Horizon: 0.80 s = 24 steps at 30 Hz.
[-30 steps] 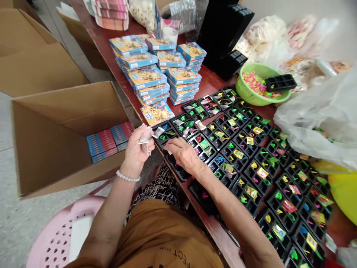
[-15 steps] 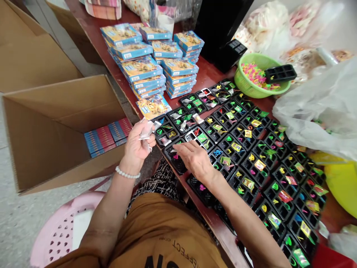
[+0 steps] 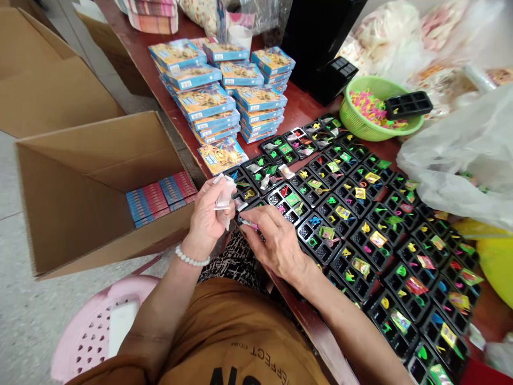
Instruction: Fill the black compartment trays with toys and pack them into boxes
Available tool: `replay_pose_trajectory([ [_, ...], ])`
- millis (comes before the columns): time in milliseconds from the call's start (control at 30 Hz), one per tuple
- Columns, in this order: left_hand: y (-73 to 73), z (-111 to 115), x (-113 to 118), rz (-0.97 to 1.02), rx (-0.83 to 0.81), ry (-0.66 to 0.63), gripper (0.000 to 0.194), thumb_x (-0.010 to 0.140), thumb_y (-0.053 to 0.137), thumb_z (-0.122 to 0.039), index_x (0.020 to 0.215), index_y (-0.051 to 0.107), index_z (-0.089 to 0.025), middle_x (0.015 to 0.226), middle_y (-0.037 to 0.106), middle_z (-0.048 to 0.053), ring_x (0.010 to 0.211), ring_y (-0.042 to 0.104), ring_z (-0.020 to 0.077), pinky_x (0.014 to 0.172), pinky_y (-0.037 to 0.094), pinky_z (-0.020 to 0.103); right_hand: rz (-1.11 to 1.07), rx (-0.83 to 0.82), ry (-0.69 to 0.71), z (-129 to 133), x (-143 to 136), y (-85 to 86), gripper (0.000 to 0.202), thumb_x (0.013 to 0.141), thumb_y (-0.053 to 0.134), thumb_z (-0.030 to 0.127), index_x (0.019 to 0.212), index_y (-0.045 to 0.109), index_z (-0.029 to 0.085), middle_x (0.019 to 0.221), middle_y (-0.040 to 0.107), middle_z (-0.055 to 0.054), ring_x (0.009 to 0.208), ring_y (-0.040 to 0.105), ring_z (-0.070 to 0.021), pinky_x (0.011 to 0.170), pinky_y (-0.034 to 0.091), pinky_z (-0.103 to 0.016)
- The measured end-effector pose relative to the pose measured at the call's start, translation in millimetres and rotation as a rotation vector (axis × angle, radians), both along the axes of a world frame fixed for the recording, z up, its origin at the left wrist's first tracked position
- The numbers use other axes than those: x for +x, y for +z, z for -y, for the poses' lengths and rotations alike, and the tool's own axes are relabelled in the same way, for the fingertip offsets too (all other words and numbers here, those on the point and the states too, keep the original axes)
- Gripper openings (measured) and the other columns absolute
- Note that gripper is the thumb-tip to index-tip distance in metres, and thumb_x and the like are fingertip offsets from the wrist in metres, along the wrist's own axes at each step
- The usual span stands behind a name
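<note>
My left hand (image 3: pixel 208 214), wearing a pale bead bracelet, is closed around several small white packets (image 3: pixel 225 195) just past the table's edge. My right hand (image 3: pixel 276 238) has its fingers bent over a black compartment tray at that edge. Between its thumb and fingertips shows a small whitish packet (image 3: pixel 247 221), partly hidden, with a bit of pink beside it. Close by, a black tray (image 3: pixel 315 232) carries small coloured plastic pieces and a green sachet. Rows of similar trays spread to the right.
Stacks of blue boxes (image 3: pixel 204 101) stand at the back left. A green basket (image 3: pixel 371 125) of coloured plastic pieces is at the back right, beside plastic bags (image 3: pixel 452 160). An open carton (image 3: pixel 80 214) with boxes inside and a pink stool (image 3: pixel 86 326) stand at left.
My right hand has drawn back toward me and left, its fingers curling in at the tray's near edge. My left hand has shifted slightly right, still holding the white packets.
</note>
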<state>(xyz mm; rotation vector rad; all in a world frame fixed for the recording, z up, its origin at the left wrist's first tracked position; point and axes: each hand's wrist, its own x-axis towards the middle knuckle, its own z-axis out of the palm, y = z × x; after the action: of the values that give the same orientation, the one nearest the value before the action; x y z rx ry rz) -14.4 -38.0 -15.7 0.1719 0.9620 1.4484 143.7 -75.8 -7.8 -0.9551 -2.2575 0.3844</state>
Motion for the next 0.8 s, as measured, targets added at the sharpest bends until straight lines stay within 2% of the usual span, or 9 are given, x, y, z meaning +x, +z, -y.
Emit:
replay_pose_trajectory([
  [67,0.4,3.7,12.1,0.008,0.028,0.027,0.023,0.073,0.086,-0.023,0.08,0.064,-0.02,0.066,0.069,-0.003,0.046,0.057,0.0075,0.042,0.043,0.016,-0.073,0.023,0.002,2.8,-6.7,7.1,0.024,0.107,0.052,0.021,0.129,0.062,0.02,0.116,0.068,-0.012,0.107,0.065,-0.0222,0.092,0.061,-0.037],
  [133,0.8,7.1,23.5,0.025,0.055,0.03,0.025,0.069,0.088,-0.021,0.078,0.065,-0.019,0.068,0.068,-0.004,0.055,0.063,0.0079,0.051,0.05,0.016,-0.073,0.056,-0.026,1.5,-9.5,9.9,0.025,0.106,0.049,0.018,0.127,0.062,0.02,0.116,0.067,-0.012,0.107,0.064,-0.022,0.09,0.062,-0.036],
  [267,4.0,10.1,39.1,0.074,0.064,0.01,0.025,0.066,0.089,-0.019,0.075,0.065,-0.02,0.069,0.067,-0.005,0.057,0.062,0.0066,0.054,0.05,0.016,-0.067,0.075,-0.049,-2.3,-1.6,10.2,0.03,0.106,0.043,0.013,0.126,0.063,0.022,0.113,0.065,-0.01,0.098,0.064,-0.0188,0.085,0.062,-0.034],
  [400,8.7,5.6,49.8,0.082,0.024,0.001,0.02,0.07,0.086,-0.02,0.073,0.066,-0.021,0.069,0.069,-0.003,0.06,0.064,0.0097,0.053,0.052,0.019,-0.083,0.065,-0.084,1.5,7.2,11.5,0.023,0.109,0.049,0.028,0.125,0.062,0.019,0.109,0.066,-0.011,0.102,0.064,-0.0214,0.089,0.062,-0.036],
  [500,7.9,-1.3,59.2,0.042,0.018,0.029,0.017,0.073,0.085,-0.021,0.073,0.067,-0.021,0.069,0.07,-0.001,0.062,0.067,0.0118,0.054,0.054,0.02,-0.111,-0.001,-0.133,3.0,9.2,12.3,0.015,0.106,0.054,0.025,0.113,0.066,0.02,0.101,0.07,-0.009,0.096,0.067,-0.0206,0.087,0.06,-0.035],
  [567,5.4,-5.7,63.6,0.035,0.031,0.037,0.018,0.072,0.085,-0.02,0.074,0.067,-0.021,0.068,0.07,-0.001,0.059,0.066,0.0111,0.051,0.052,0.019,-0.185,-0.062,-0.172,3.1,12.6,14.0,0.013,0.104,0.056,0.018,0.108,0.068,0.02,0.097,0.073,-0.006,0.09,0.069,-0.018,0.083,0.06,-0.031],
  [667,2.7,-10.3,61.9,0.033,0.016,-0.013,0.025,0.072,0.087,-0.025,0.075,0.063,-0.021,0.064,0.069,-0.003,0.043,0.054,0.0076,0.039,0.04,0.018,-0.243,-0.136,-0.204,6.9,26.5,17.0,0.011,0.101,0.063,0.017,0.108,0.071,0.02,0.095,0.075,-0.004,0.084,0.071,-0.0162,0.079,0.06,-0.03],
  [733,3.2,-11.9,55.1,0.034,0.016,-0.063,0.029,0.073,0.088,-0.029,0.073,0.059,-0.021,0.062,0.067,-0.004,0.036,0.046,0.0052,0.033,0.032,0.017,-0.223,-0.156,-0.173,12.8,40.2,15.7,0.012,0.101,0.064,0.015,0.107,0.072,0.021,0.095,0.076,-0.004,0.086,0.071,-0.0162,0.08,0.059,-0.03],
  [800,5.1,-12.8,46.5,0.029,0.029,-0.092,0.031,0.076,0.087,-0.031,0.072,0.058,-0.021,0.062,0.066,-0.004,0.034,0.044,0.0046,0.031,0.029,0.017,-0.165,-0.157,-0.103,19.3,54.0,9.4,0.016,0.102,0.061,0.013,0.107,0.073,0.021,0.095,0.075,-0.004,0.087,0.07,-0.0163,0.078,0.058,-0.03],
])
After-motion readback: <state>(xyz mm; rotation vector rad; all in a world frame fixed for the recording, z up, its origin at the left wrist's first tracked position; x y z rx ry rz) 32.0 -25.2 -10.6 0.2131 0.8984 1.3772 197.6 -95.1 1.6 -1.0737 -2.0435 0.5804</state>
